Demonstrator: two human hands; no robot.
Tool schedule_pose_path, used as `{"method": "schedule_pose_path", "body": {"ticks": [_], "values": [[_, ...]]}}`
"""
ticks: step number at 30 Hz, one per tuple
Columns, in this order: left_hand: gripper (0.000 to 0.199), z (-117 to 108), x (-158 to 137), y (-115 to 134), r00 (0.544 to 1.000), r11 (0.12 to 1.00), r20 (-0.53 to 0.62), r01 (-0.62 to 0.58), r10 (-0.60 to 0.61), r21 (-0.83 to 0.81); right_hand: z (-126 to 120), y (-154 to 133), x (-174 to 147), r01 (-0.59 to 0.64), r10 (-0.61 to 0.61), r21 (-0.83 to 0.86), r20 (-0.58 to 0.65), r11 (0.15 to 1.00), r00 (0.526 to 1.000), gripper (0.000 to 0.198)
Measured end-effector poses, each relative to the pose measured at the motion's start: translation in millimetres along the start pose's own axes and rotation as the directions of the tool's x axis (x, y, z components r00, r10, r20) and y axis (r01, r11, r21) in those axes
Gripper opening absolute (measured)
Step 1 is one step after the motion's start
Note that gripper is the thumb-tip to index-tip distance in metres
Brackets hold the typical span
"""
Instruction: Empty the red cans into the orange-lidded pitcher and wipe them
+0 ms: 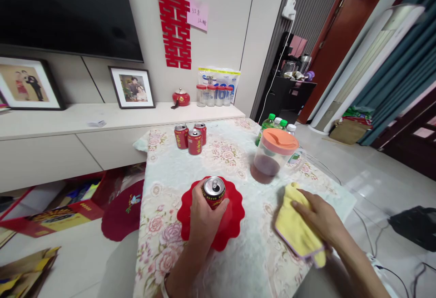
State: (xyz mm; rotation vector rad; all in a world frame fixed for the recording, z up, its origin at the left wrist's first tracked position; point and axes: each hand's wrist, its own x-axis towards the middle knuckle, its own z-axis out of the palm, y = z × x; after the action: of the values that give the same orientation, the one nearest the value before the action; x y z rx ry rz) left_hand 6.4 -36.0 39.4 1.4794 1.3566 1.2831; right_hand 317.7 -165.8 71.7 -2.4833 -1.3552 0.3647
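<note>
My left hand (pixel 206 214) is wrapped round a red drink can (pixel 215 191) whose top is open. The can stands upright over a red scalloped plate (pixel 235 216); whether its base touches the plate is hidden. On the right of the table, my right hand (pixel 316 214) grips a folded yellow cloth (pixel 294 225) with a purple edge, fingers on top and slightly blurred. Behind the cloth is a clear pitcher (pixel 267 166) with an orange lid, partly filled with dark liquid. Three more red cans (pixel 195 141) stand grouped toward the back of the table.
A flowered tablecloth (pixel 255 207) covers the table. Several bottles with green and white caps (pixel 270 118) stand behind the pitcher. Against the wall, a white cabinet (pixel 163 112) bears photo frames (pixel 132 89), a red pot (pixel 181 98) and red-lidded jars (pixel 211 97). Cables (pixel 366 230) run along the floor.
</note>
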Motion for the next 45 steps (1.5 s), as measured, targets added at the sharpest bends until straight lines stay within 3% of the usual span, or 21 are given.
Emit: {"method": "schedule_pose_path", "body": {"ticks": [4,10,14,18,23,27,33,39,45], "values": [[0.065,1,1,-4,1.000,1.000,-0.012,-0.015,0.015,-0.008,-1,-14,-8,0.083,-0.087,0.071,0.050,0.994,0.995,0.061],[0.066,3,2,-9,1.000,0.999,-0.012,-0.028,0.028,-0.019,-41,-17,45,0.051,0.084,0.462,-0.268,0.885,0.960,0.060],[0.066,1,2,-12,1.000,1.000,0.003,-0.017,0.017,-0.007,-40,-32,86,0.188,0.096,0.745,-0.320,0.640,0.943,0.061],[0.067,2,2,-14,1.000,1.000,0.017,-0.024,0.024,0.004,-22,-47,109,0.328,0.101,0.869,-0.389,0.370,0.916,0.059],[0.068,4,1,-15,1.000,1.000,0.006,-0.023,0.024,-0.019,-13,-56,119,0.384,0.030,0.898,-0.399,0.215,0.916,0.048],[0.068,4,0,-15,0.999,0.999,0.033,-0.028,0.029,-0.019,-14,-67,116,0.422,0.037,0.887,-0.436,0.188,0.899,0.058],[0.068,9,-1,-15,0.996,0.996,-0.039,-0.079,0.078,-0.032,-34,-85,98,0.473,0.064,0.853,-0.497,0.221,0.866,0.062],[0.066,13,-2,-13,0.988,0.990,-0.083,-0.132,0.128,-0.044,-65,-106,69,0.473,-0.021,0.840,-0.486,0.265,0.874,0.064],[0.064,9,-2,-9,0.993,0.992,-0.047,-0.112,0.110,-0.052,-81,-125,42,0.456,-0.096,0.834,-0.450,0.309,0.888,0.066]]}}
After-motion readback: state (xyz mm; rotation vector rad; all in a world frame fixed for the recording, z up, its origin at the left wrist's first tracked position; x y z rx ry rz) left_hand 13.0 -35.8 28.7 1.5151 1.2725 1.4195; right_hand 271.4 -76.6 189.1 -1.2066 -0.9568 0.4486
